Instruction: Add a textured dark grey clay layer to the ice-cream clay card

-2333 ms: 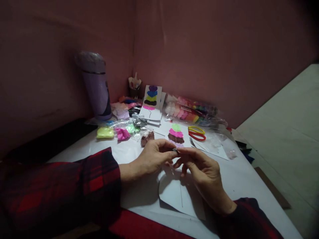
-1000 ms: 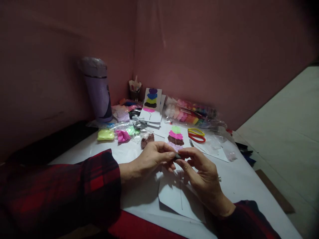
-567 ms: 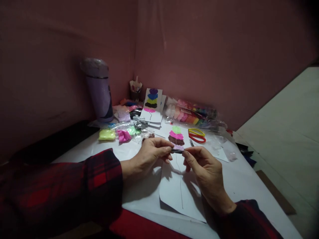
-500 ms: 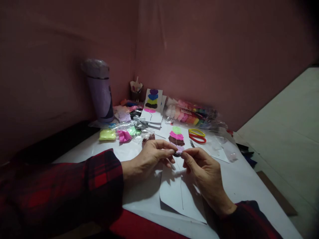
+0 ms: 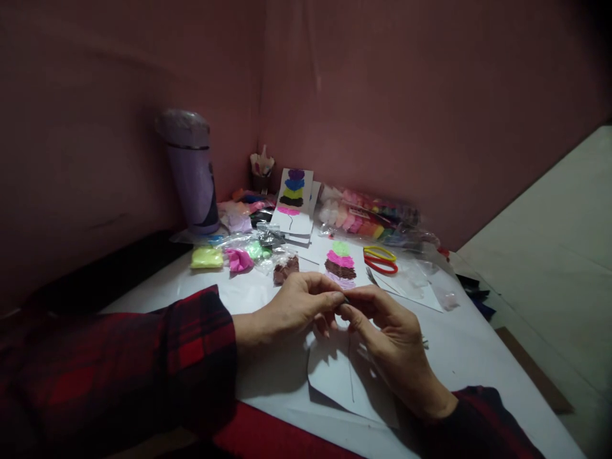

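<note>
Head: dark clay (image 5: 343, 304) between hands (image 5: 299, 306) (image 5: 387, 331)

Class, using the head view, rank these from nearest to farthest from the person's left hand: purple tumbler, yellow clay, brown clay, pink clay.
Measured from the left hand:
1. brown clay, just beyond the knuckles.
2. pink clay, farther out to the left.
3. yellow clay, left of the pink one.
4. purple tumbler, far back on the left, by the wall.

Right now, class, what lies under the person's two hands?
A white paper sheet with a thin dark line lies on the table beneath the left hand and right hand. Its upper part is covered by them.
</note>
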A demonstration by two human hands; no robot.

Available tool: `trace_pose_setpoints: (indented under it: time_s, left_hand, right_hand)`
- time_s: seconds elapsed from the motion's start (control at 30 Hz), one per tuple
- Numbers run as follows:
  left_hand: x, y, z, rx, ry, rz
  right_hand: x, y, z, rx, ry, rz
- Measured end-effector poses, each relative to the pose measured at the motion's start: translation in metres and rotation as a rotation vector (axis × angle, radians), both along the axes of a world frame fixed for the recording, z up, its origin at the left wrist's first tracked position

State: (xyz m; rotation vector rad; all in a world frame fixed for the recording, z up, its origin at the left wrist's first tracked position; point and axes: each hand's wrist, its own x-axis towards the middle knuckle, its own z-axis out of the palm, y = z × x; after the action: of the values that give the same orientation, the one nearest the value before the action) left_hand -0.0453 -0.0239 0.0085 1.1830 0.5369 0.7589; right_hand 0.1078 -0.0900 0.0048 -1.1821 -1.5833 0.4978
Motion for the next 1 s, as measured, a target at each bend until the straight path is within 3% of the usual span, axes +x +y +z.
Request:
trace_pose_setpoints:
  time_s: [0.27, 0.43, 0.67, 0.87, 1.0]
  left_hand:
    - [-0.003, -0.003, 0.01, -0.11, -0.033, 0.221]
    - [-0.005, 0.0, 0.005, -0.123, -0.055, 0.122]
    - [-0.003, -0.001, -0.002, -0.102, -0.069, -0.116]
    - [-0.003, -0.001, 0.0, -0.134, -0.084, -0.004]
    - [-0.003, 0.0, -0.001, -0.073, -0.043, -0.028]
  right_hand:
    - [-0.001, 0.005, 0.005, -0.131, 0.304, -0.118]
    - [-0.001, 0.006, 0.003, -0.181, 0.33, -0.103]
    - [-0.001, 0.002, 0.0, -0.048, 0.199, -0.064]
    - [0.002, 0.002, -0.005, -0.035, 0.161, 0.003]
    - [0.0, 0.001, -0.003, -0.07, 0.199, 0.021]
